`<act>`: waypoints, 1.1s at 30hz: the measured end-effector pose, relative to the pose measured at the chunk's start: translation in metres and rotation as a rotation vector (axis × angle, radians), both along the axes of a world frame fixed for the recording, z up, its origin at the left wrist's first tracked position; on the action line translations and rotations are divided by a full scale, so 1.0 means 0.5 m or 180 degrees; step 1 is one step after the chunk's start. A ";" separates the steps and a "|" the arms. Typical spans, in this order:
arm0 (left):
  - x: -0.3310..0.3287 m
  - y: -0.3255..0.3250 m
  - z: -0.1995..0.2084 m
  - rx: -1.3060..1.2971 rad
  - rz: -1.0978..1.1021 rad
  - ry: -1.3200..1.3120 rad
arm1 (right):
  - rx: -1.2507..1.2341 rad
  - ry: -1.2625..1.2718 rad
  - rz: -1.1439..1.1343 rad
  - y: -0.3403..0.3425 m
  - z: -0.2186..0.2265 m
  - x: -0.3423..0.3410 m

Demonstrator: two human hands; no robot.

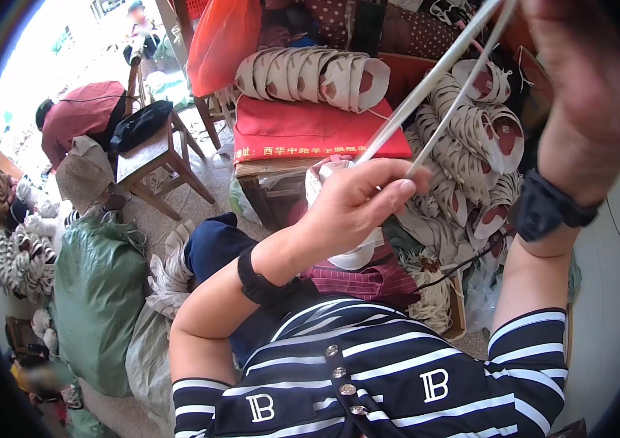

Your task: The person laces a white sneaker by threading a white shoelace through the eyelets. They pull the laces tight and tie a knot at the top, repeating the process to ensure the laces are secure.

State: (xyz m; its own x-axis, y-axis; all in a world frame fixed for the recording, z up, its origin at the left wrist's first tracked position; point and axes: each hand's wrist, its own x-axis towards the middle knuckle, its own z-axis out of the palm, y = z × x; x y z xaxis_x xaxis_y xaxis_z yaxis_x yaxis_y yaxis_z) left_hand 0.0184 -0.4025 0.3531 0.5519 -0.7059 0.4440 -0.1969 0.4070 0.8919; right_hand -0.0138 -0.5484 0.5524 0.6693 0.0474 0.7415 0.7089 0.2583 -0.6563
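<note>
My left hand [357, 201] is closed in a pinch, thumb against finger, over my lap. A pale strand of white shoelace [463, 93] runs taut from its fingertips to the upper right. Beside it, a second, wider white strand rises from behind the same hand. Up at the top right is my right hand [588, 84], smeared by motion, with its fingers cut off by the frame edge. Below and behind my left hand sits a white shoe [353, 259], mostly hidden by that hand, on maroon striped cloth [364, 283].
A row of nested white shoe uppers [310, 77] lies on a red bag [310, 128] on a wooden stand. More uppers [470, 139] pile up at right. At left are a green sack [98, 299], a wooden chair [153, 157] and a bent-over person in red [83, 117].
</note>
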 end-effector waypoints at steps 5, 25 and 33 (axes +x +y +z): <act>0.080 0.072 0.014 -0.0056 0.0867 0.0507 | 0.0664 0.0576 -0.0032 -0.192 -0.057 0.066; 0.395 0.550 -0.244 -0.0987 0.2315 0.3302 | 0.2520 0.2057 -0.2636 -0.864 -0.515 -0.002; 0.407 0.536 -0.242 -0.1591 0.1944 0.3394 | 0.0957 0.2882 -0.1094 -0.489 -0.521 0.051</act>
State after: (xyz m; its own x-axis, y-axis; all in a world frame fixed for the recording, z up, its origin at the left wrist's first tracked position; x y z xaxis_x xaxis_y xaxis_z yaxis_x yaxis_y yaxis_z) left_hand 0.2218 -0.1344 0.2322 0.9582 -0.1099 -0.2643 0.2343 0.8314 0.5039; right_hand 0.0115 -0.7930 0.2918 0.9279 -0.3586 -0.1019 0.0441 0.3769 -0.9252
